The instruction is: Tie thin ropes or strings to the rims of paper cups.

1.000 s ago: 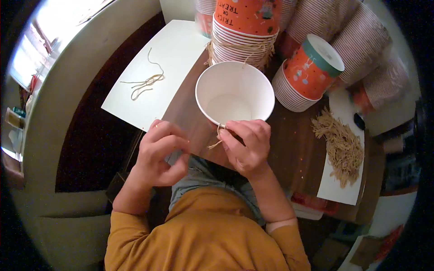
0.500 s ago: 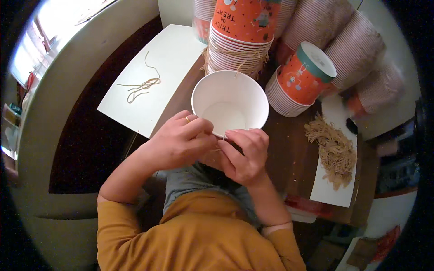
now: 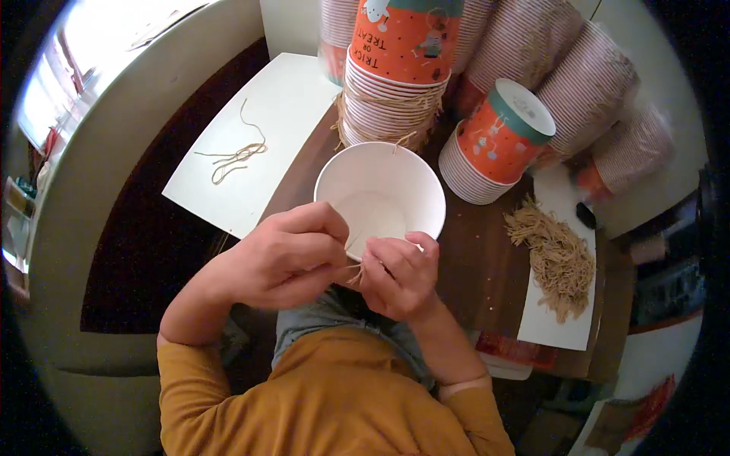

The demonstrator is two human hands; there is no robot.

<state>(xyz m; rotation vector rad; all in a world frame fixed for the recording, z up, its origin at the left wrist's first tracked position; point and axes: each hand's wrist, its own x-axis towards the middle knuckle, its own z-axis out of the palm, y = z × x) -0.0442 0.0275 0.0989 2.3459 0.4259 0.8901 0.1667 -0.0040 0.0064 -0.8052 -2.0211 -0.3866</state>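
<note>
A paper bucket [image 3: 378, 186] with a white inside stands in front of me, its mouth facing up toward me. At its near rim, my left hand [image 3: 289, 254] pinches a thin piece of tan twine [image 3: 353, 270]. My right hand [image 3: 401, 275] is closed on the same twine just beside it, its fingers curled against the rim. Short strands stretch between the two hands; the knot or hole there is hidden by my fingers. On the far rim, another bit of twine is fastened through the edge.
Behind the bucket rises a tall stack of orange and white buckets [image 3: 403, 53] with twine looped around it. A shorter stack [image 3: 494, 140] stands to its right. Loose twine [image 3: 239, 156] lies on a white board [image 3: 281, 91] at left; a twine bundle [image 3: 559, 258] lies at right.
My hands have drawn slightly apart, the left one shifting toward the left, and twine now shows between them. The bucket sits a little lower in the view.
</note>
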